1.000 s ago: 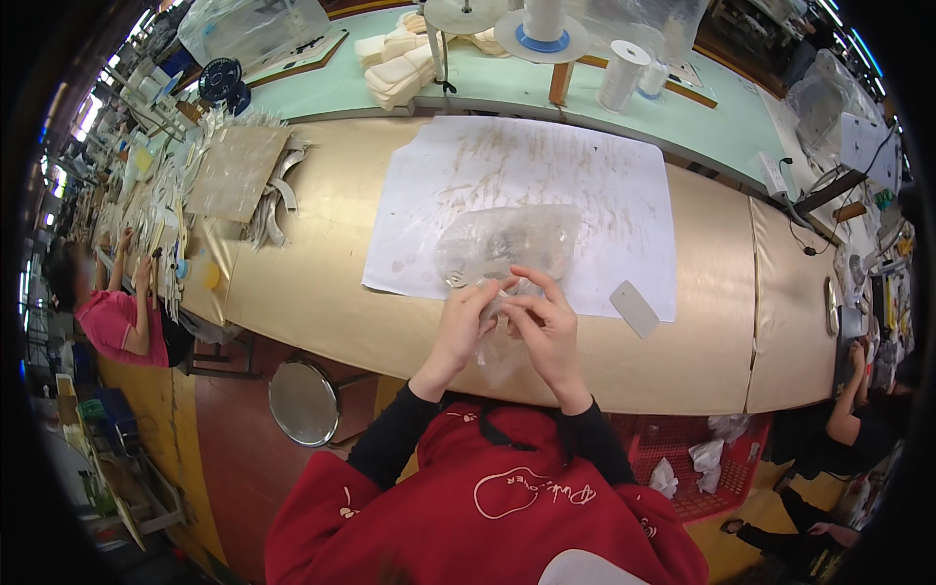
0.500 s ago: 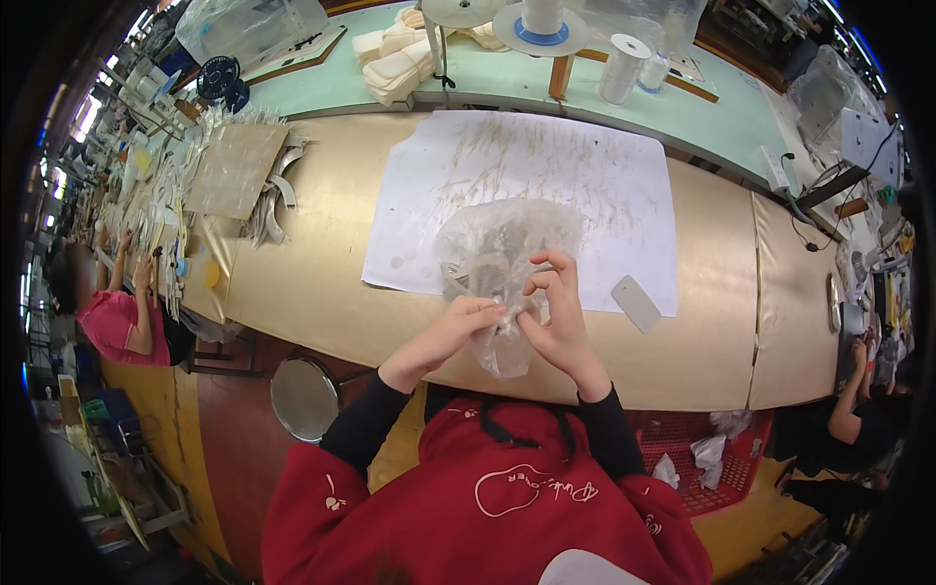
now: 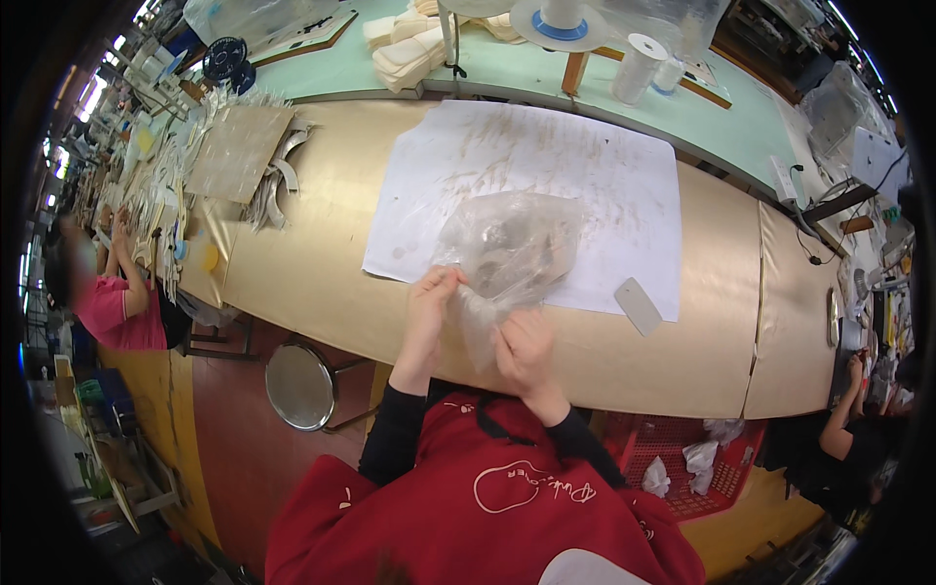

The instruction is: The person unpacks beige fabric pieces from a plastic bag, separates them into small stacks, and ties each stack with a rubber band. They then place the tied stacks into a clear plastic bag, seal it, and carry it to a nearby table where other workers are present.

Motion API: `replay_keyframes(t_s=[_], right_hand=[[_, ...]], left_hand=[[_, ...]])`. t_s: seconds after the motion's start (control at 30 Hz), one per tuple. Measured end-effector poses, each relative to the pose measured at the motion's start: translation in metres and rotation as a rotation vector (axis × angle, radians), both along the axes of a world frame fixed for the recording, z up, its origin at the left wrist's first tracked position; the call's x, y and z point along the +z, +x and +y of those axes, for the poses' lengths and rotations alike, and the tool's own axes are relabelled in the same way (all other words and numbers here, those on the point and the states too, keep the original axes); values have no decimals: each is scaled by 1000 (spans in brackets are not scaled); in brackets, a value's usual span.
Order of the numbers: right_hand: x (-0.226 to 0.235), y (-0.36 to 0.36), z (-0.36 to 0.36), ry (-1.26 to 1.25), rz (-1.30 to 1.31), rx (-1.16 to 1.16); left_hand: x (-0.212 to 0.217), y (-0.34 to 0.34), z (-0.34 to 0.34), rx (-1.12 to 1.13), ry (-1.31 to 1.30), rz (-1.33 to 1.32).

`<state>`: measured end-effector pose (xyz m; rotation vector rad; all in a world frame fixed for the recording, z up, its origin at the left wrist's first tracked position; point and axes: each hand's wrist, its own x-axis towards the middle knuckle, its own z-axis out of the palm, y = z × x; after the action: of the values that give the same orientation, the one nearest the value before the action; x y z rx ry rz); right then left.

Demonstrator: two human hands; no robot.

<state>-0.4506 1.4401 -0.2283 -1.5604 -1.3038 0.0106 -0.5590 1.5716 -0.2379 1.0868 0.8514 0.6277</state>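
A clear plastic bag lies on a large white sheet, with dark, indistinct contents showing through it. My left hand pinches one edge of the bag's gathered near end. Lower and to the right, my right hand is closed on the other edge, so the plastic stretches between the two. A pale grey flat piece with a small hole rests to the right, partly over the sheet's corner.
A gold-covered table runs across. Cut strips and a flat board lie at left. Beyond stands a pale green bench with thread cones. Below are a round stool and a red basket. People work at both sides.
My left hand has moved left and away from me along the bag. My right hand has come lower and closed on the plastic. The bag's neck is now spread between them.
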Motion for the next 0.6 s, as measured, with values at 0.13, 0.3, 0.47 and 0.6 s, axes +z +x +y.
replay_keyframes(t_s=[0.13,0.3,0.47,0.6], right_hand=[[-19,-26,-22,-27,27,6],[-21,-32,-32,-76,46,114],[8,-13,-29,4,880,199],[20,6,-14,-6,1310,324]], left_hand=[[-42,-8,37,402,299,221],[-43,-11,55,537,205,45],[20,-17,32,201,495,-237],[40,-16,1,-92,289,-360]])
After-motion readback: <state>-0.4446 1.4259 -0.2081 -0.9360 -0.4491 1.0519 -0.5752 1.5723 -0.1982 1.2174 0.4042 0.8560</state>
